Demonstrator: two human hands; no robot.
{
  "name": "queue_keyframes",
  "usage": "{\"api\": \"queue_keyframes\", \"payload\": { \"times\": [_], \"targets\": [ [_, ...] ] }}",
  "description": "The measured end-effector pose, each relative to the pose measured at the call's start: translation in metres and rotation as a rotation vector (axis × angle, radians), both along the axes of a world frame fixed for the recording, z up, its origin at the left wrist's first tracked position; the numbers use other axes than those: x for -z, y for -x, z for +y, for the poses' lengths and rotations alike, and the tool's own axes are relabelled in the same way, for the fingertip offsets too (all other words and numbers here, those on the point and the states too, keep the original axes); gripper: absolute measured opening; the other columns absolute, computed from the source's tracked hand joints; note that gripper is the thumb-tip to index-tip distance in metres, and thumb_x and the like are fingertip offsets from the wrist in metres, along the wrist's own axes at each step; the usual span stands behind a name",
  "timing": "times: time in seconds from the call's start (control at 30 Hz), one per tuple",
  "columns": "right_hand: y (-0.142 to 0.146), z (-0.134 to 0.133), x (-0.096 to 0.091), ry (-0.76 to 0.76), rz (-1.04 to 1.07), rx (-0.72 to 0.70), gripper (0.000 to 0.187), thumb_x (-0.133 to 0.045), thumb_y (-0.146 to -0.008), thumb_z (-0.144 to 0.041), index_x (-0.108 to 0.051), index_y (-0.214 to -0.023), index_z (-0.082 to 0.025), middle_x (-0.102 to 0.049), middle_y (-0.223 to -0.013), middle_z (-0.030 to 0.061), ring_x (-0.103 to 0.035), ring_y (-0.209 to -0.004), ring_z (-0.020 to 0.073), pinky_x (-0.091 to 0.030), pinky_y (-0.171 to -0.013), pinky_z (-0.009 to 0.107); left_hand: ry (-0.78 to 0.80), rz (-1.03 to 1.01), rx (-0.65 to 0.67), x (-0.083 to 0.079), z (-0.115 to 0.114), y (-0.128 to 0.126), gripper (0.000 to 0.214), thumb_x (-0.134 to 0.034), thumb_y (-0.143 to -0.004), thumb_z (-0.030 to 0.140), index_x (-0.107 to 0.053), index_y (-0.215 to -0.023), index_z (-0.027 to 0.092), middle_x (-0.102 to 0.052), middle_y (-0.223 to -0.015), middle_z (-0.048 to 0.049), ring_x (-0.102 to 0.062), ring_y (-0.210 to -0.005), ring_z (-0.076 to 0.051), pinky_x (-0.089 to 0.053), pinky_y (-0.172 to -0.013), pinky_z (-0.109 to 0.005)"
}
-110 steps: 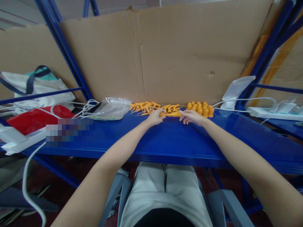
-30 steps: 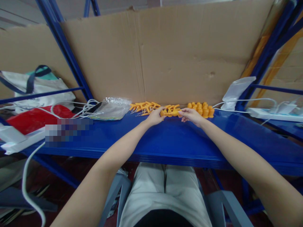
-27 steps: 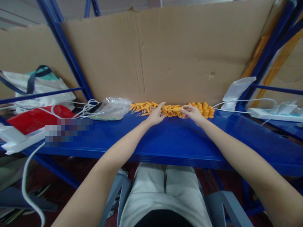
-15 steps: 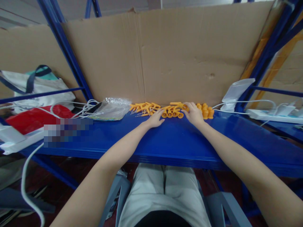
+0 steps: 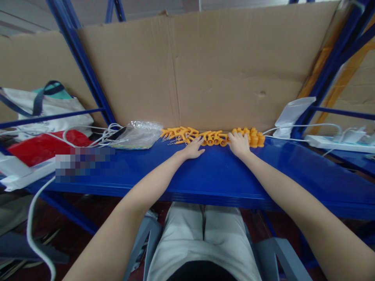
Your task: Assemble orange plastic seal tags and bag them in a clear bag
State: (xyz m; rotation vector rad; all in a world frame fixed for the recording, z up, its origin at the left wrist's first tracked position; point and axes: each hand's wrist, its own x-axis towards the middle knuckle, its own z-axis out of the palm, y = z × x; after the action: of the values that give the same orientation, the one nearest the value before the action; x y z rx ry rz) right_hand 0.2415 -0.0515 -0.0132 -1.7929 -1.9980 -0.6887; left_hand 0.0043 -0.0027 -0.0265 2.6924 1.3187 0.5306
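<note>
My left hand (image 5: 193,149) lies low over the blue table with its fingers stretched out, at the left end of a row of orange plastic funnel-ended pieces (image 5: 216,141). Their round openings face me. At the row's right end, the fingers of my right hand (image 5: 240,145) are bent over an orange piece, mostly covered by the hand. Just beyond that hand, several knobbed orange pieces (image 5: 258,139) stand close together. Left of the row spreads a loose heap of orange branched pieces (image 5: 180,134) with small screw-like metal bits.
Clear plastic bags (image 5: 139,134) lie left of the heap, near white cables and a red bag (image 5: 49,146). A cardboard panel (image 5: 211,70) closes off the back of the blue table (image 5: 211,175). Power strips (image 5: 345,143) sit at both sides.
My right hand has moved down with an orange piece, which lay behind the row and is now at the row's right end. The left hand has hardly shifted.
</note>
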Motion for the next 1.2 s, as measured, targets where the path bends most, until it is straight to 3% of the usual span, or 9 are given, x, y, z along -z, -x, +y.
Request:
{"api": "queue_keyframes", "payload": {
  "times": [0.27, 0.47, 0.57, 0.67, 0.83, 1.07, 1.2],
  "targets": [
    [-0.005, 0.006, 0.004, 0.139, 0.059, 0.007, 0.032, -0.055, -0.091, -0.031, -0.060, -0.119, -0.017, -0.065, -0.119, 0.0188, -0.056, -0.117, 0.0357, -0.029, -0.101, 0.060, -0.007, 0.011, -0.065, -0.003, -0.006, -0.003, 0.064, -0.051, -0.089, 0.038, -0.037, -0.147, 0.015, -0.029, -0.157, -0.0169, -0.026, -0.146, -0.030, -0.025, -0.117, -0.045],
    [-0.010, 0.013, 0.009, 0.277, 0.162, -0.001, 0.043, -0.047, -0.094, -0.031, -0.053, -0.134, -0.017, -0.060, -0.131, 0.0191, -0.050, -0.128, 0.0368, -0.013, -0.111, 0.068, -0.150, 0.006, -0.134, -0.011, -0.014, -0.004, 0.048, -0.055, -0.087, 0.031, -0.057, -0.131, 0.013, -0.058, -0.133, -0.0175, -0.051, -0.128, -0.030, -0.038, -0.109, -0.045],
    [-0.011, 0.016, 0.012, 0.299, 0.240, -0.048, 0.051, -0.045, -0.092, -0.027, -0.044, -0.143, -0.017, -0.049, -0.144, 0.0192, -0.043, -0.134, 0.0362, -0.021, -0.112, 0.064, -0.208, -0.018, -0.147, -0.016, -0.016, -0.005, 0.036, -0.054, -0.086, 0.025, -0.067, -0.117, 0.012, -0.066, -0.117, -0.0154, -0.059, -0.116, -0.028, -0.044, -0.104, -0.041],
    [-0.010, 0.017, 0.014, 0.333, 0.297, -0.068, 0.062, -0.044, -0.091, -0.023, -0.031, -0.150, -0.008, -0.032, -0.155, 0.0226, -0.029, -0.144, 0.0341, -0.031, -0.113, 0.054, -0.229, -0.014, -0.144, -0.017, -0.017, -0.005, 0.030, -0.052, -0.087, 0.022, -0.071, -0.109, 0.015, -0.069, -0.113, -0.0114, -0.062, -0.110, -0.025, -0.048, -0.100, -0.037],
    [-0.010, 0.014, 0.011, 0.376, 0.306, -0.020, 0.074, -0.045, -0.089, -0.024, -0.017, -0.152, 0.002, -0.013, -0.160, 0.0251, -0.014, -0.148, 0.0315, -0.023, -0.119, 0.044, -0.206, 0.032, -0.125, -0.013, -0.015, -0.004, 0.032, -0.053, -0.086, 0.020, -0.069, -0.114, 0.017, -0.069, -0.116, -0.0090, -0.063, -0.111, -0.022, -0.047, -0.102, -0.034],
    [-0.007, -0.003, -0.002, 0.525, 0.172, 0.035, 0.074, -0.047, -0.089, -0.027, -0.019, -0.154, -0.004, -0.015, -0.160, 0.0223, -0.018, -0.147, 0.0317, -0.024, -0.118, 0.044, -0.214, 0.016, -0.105, -0.009, -0.012, -0.004, 0.036, -0.054, -0.086, 0.021, -0.064, -0.121, 0.016, -0.066, -0.121, -0.0106, -0.060, -0.116, -0.023, -0.044, -0.106, -0.037],
    [0.007, -0.021, -0.016, 0.581, 0.125, 0.109, 0.073, -0.045, -0.092, -0.027, -0.016, -0.154, -0.003, -0.009, -0.161, 0.0208, -0.012, -0.149, 0.0294, -0.019, -0.119, 0.044, -0.229, 0.002, -0.093, -0.010, -0.013, -0.005, 0.036, -0.054, -0.086, 0.021, -0.064, -0.120, 0.014, -0.065, -0.118, -0.0113, -0.061, -0.114, -0.023, -0.044, -0.106, -0.037]
  ]
}}
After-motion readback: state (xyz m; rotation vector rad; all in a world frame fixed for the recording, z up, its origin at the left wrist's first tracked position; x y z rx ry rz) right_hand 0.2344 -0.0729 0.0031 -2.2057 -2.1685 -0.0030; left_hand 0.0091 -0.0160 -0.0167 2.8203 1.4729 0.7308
